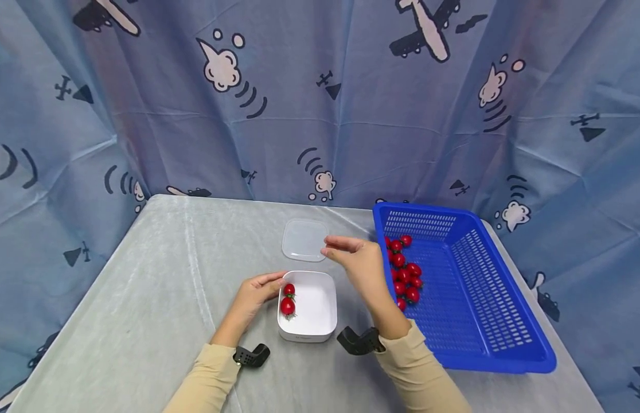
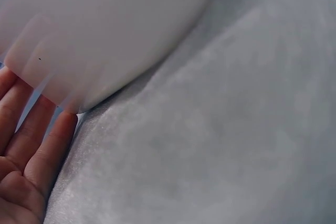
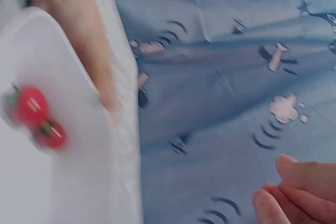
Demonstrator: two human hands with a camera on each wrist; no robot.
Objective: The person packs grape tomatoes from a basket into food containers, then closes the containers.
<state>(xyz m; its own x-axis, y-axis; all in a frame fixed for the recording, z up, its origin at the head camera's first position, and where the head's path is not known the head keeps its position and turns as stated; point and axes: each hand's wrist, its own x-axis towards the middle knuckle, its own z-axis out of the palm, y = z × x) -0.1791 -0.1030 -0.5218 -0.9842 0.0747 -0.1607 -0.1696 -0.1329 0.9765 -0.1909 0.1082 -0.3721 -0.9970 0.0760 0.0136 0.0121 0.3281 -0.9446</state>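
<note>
A white square container (image 1: pixel 308 337) stands on the table with two small red tomatoes, one a cherry tomato (image 1: pixel 287 306) and the other a tomato (image 1: pixel 289 289) just behind it, along its left side. My left hand (image 1: pixel 250 297) touches the container's left wall; in the left wrist view its fingers (image 2: pixel 55 142) are extended against that wall. Over the table, between the container and a blue basket (image 1: pixel 498 364), hovers my right hand (image 1: pixel 362 267). Its thumb and fingers are loosely bent, with nothing visible between them. Several red tomatoes (image 1: pixel 405 275) lie along the basket's left side.
Behind the container lies a clear, rounded-square lid (image 1: pixel 303 240), close to the right fingertips. A pale cloth covers the table (image 1: pixel 144 298). Blue patterned curtain (image 1: pixel 299 103) hangs around its back and sides.
</note>
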